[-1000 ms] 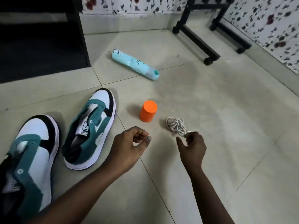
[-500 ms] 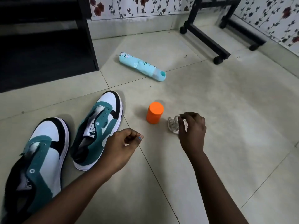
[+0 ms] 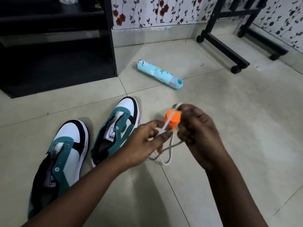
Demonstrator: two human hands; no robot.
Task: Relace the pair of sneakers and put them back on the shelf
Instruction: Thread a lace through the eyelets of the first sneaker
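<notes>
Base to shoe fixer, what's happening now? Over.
Both hands, left and right, grip the white lace. Both sneakers unlaced on floor. Orange cap behind lace, not blocking.

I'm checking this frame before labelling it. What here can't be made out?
- White lace, head view: motion-blurred; its ends and any knots are unreadable, and both hands hide part of it.
- Orange cap: its lower part is behind the right hand and the left hand.
- Near sneaker: its heel is hidden behind the left forearm.
- Shelf: cut by the left and top edges; its contents are too dark.
</notes>
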